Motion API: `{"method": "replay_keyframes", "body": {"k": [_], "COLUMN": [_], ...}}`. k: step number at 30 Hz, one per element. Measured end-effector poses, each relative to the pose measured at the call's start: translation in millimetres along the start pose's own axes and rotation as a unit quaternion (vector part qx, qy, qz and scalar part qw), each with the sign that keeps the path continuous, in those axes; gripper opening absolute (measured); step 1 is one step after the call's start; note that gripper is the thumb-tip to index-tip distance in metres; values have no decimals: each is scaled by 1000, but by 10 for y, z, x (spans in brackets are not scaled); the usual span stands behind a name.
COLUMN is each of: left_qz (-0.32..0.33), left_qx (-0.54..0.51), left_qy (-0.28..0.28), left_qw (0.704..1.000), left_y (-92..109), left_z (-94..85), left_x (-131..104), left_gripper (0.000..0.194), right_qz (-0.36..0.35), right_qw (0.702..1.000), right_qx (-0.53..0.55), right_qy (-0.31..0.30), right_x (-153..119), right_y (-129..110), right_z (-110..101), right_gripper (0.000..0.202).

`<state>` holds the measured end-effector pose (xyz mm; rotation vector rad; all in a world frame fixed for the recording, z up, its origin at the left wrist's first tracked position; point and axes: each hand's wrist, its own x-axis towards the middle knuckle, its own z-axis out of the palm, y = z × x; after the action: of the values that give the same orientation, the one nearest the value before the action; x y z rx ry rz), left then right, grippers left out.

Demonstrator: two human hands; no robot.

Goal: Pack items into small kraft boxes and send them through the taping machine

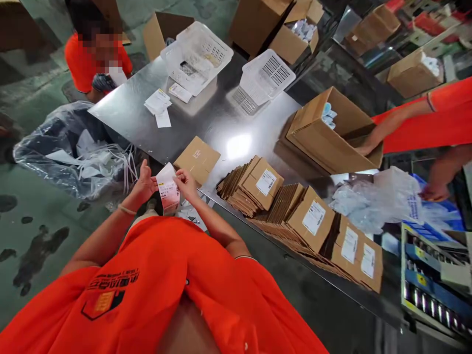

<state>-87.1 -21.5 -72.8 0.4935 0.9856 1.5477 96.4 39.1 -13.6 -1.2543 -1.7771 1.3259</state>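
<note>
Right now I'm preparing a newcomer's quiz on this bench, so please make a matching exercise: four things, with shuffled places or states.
Things
1. Printed label
2. Clear plastic bag
3. Open box on the table
4. Labelled cardboard stacks

Places or states
A. Has a co-worker's hand inside
B. In a row along the table edge
C. Between the left hand and right hand
D. Holds white scraps

Pairs: 1-C; 2-D; 3-A; 4-B

Metal table (201, 130): white baskets (275, 69), paper slips (158, 102), flattened cartons (263, 189), open box (313, 140).
</note>
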Motion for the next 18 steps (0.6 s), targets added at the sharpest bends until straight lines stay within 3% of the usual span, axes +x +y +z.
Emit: {"method": "replay_keyframes", "body": {"k": [3, 8, 13, 18], "left_qz": [-22, -12, -51, -65], "left_qx": [49, 138, 111, 124], "left_qy": [-43, -55, -87, -56], "left_qw": [998, 989, 989, 989], "left_y": [14, 123, 85, -77], "left_z": [114, 208, 291, 479], "left_x": [-135, -21, 208, 267], "left_gripper": [93, 69, 77, 83], "right_qz": [22, 41, 47, 19], "right_qw": [999, 998, 997, 986], "right_qx": [36, 54, -17, -130], "right_qy": [6, -2, 53, 102], "right_x": [124, 132, 110, 47], "right_y": [-39, -18, 55, 121], "right_z": [65, 34, -84, -117], "right_gripper": [9, 18, 15, 16]}}
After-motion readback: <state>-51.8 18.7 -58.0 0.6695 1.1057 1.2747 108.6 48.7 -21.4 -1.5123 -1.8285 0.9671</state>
